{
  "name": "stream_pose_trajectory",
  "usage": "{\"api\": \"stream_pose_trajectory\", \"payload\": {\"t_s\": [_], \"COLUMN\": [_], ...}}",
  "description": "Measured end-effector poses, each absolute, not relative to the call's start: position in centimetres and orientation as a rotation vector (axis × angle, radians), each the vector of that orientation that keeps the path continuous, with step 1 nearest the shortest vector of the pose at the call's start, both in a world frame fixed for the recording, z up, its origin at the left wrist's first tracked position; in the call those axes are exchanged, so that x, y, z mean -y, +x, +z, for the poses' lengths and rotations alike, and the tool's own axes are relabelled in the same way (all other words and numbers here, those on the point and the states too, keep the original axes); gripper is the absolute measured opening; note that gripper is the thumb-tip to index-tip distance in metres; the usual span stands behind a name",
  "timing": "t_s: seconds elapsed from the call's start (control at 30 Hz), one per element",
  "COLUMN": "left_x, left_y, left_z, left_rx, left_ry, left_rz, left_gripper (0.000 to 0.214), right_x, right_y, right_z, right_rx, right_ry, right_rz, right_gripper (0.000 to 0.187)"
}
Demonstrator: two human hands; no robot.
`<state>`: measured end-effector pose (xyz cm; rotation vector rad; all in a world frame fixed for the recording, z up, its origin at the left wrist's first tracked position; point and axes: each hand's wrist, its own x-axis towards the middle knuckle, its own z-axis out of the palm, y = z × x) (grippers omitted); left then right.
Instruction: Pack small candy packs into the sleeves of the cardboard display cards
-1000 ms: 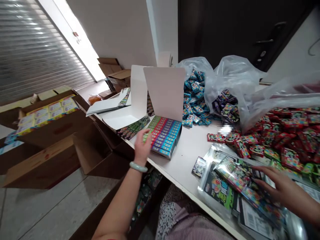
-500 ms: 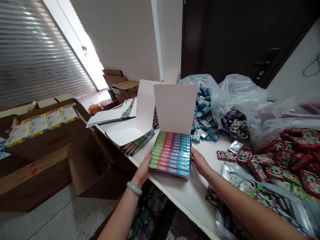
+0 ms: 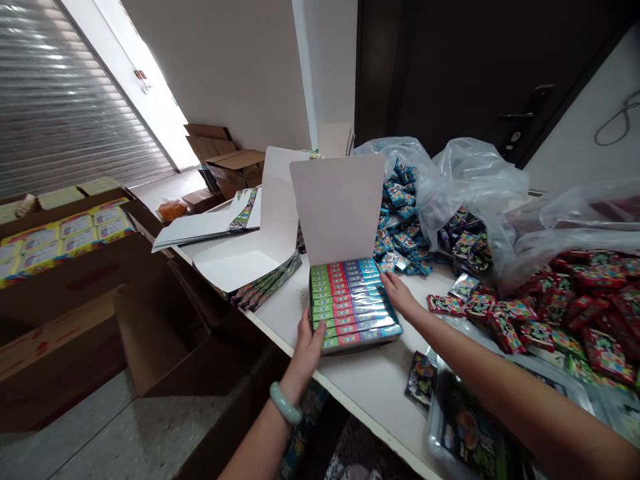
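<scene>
On the white table stands a display box (image 3: pixel 356 347) with its white lid (image 3: pixel 340 210) raised at the back. Rows of small packets (image 3: pixel 347 300) in green, red, purple and blue fill it. My left hand (image 3: pixel 309 337), below a pale green bangle, grips the near left corner, its thumb over the front edge. Against the right side lies my right hand (image 3: pixel 399 293), holding the box there with its fingers partly hidden. A single dark packet (image 3: pixel 421 379) lies right of the box.
Flat white-lined cartons (image 3: pixel 245 260) are stacked left of the box. Blue packets (image 3: pixel 403 227), red packets (image 3: pixel 580 300) and clear plastic bags (image 3: pixel 475 173) cover the right side. Cardboard boxes (image 3: pixel 165 353) stand on the floor beyond the table edge (image 3: pixel 345 403).
The box has turned slightly on the table, its front swinging right. My left hand has moved onto the front left corner, and my right hand sits farther back along the right side.
</scene>
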<state>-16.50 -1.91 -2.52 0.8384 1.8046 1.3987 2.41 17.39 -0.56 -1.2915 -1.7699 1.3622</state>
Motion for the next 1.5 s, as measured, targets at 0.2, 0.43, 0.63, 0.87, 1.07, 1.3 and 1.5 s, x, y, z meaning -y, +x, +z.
{"api": "stream_pose_trajectory", "payload": {"t_s": [0.2,0.43,0.63,0.87,1.07,1.3,1.5], "left_x": [-5.0,-9.1,-0.5,-3.3,-2.3,3.8,5.0], "left_y": [-22.1,-23.2,-20.1,-19.2,-19.5,-16.5,-15.0], "left_z": [8.8,16.0,12.1,8.9,10.2,4.0,-0.4], "left_rx": [-1.53,-1.12,-1.153,-1.626,-1.684,-1.966,-2.228], "left_ry": [1.0,0.693,0.957,1.361,1.377,1.608,2.181], "left_rz": [1.69,1.471,1.271,1.674,1.475,1.134,1.064], "left_gripper": [0.07,0.065,0.055,0.033,0.031,0.05,0.047], "right_x": [-23.5,-21.8,-15.9,-16.3,-14.8,-9.6,-8.8], "right_y": [0.3,1.3,7.1,4.9,6.5,9.9,9.8], "right_z": [9.3,16.5,13.1,11.0,10.6,3.8,-0.8], "right_rx": [1.37,1.241,1.831,2.289,2.325,2.659,2.602], "right_ry": [-1.081,-0.871,-0.848,-0.996,-1.003,-0.959,-0.945], "right_rz": [1.658,2.138,2.056,0.666,0.867,0.45,0.038], "right_gripper": [0.052,0.055,0.057,0.023,0.037,0.065,0.048]}}
